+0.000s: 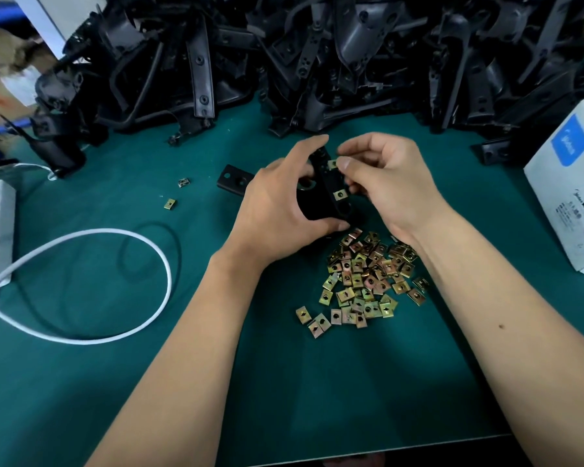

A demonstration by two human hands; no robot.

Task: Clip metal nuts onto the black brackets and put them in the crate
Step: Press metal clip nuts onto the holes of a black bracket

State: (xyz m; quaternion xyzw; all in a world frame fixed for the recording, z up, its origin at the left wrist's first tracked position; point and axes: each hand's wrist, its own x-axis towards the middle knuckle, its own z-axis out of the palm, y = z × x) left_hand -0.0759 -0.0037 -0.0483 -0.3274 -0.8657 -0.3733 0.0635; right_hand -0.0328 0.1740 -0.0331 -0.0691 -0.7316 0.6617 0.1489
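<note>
My left hand (277, 203) grips a black bracket (327, 193) above the green mat, fingers curled round its body. One metal nut (340, 195) sits clipped on the bracket's lower tab. My right hand (381, 183) pinches another metal nut (333, 164) between thumb and forefinger against the bracket's upper end. A heap of several brass-coloured clip nuts (364, 278) lies on the mat just below both hands. No crate is in view.
A big pile of black brackets (317, 55) fills the back of the table. A flat end of a black part (231, 179) lies left of my hands. Two stray nuts (170, 204) and a white cable loop (115, 284) lie at left. A white box (567, 183) stands at right.
</note>
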